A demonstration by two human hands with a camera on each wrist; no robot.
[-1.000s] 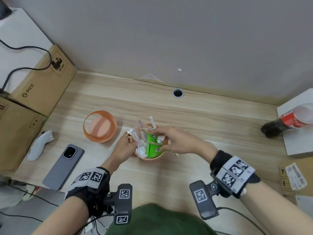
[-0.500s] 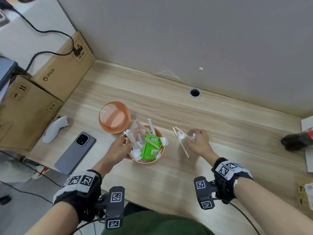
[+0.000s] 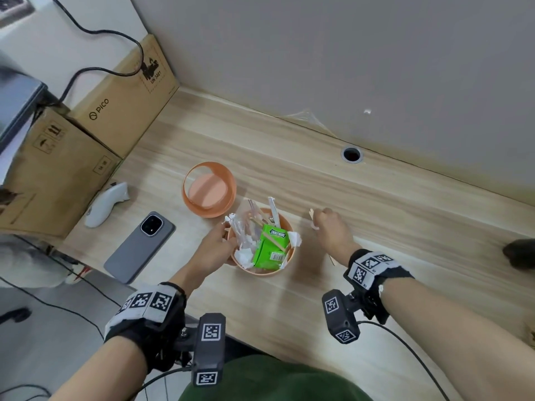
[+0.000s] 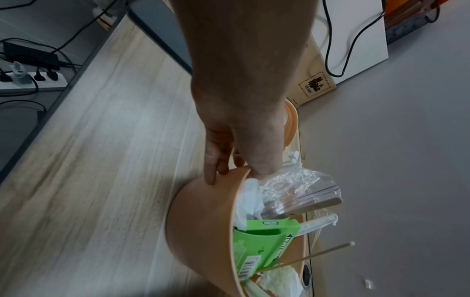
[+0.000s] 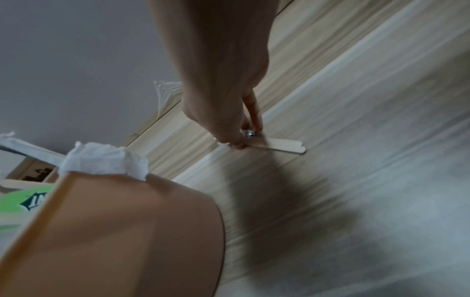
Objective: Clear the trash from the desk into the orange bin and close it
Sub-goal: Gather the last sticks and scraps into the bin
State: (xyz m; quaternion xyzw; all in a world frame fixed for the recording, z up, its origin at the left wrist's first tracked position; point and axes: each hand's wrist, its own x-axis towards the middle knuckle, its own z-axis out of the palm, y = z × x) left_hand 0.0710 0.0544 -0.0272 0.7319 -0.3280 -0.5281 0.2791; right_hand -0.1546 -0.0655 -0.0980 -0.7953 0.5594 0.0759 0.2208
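The orange bin (image 3: 262, 274) stands on the desk, stuffed with a green gum box (image 3: 269, 247), tissues, a plastic bag and sticks. My left hand (image 3: 221, 241) grips its left rim, thumb inside and fingers outside (image 4: 212, 174) on the bin wall (image 4: 201, 221). Behind it to the left lies the orange lid (image 3: 212, 191). Right of the bin, my right hand (image 3: 325, 224) is down on the desk, pinching wooden sticks (image 5: 284, 145) and a small foil ball (image 5: 249, 132). A stick tip (image 3: 311, 212) shows past my knuckles. The bin wall (image 5: 114, 231) fills the right wrist view's lower left.
A grey phone (image 3: 139, 247) and a white controller (image 3: 105, 204) lie left of the bin, beside cardboard boxes (image 3: 124, 96). A cable hole (image 3: 351, 154) sits near the wall. A dark bottle end (image 3: 519, 253) pokes in at the right edge.
My right hand left the top of the bin, moved right to the desk and closed on the wooden sticks. The left hand stayed on the bin rim.
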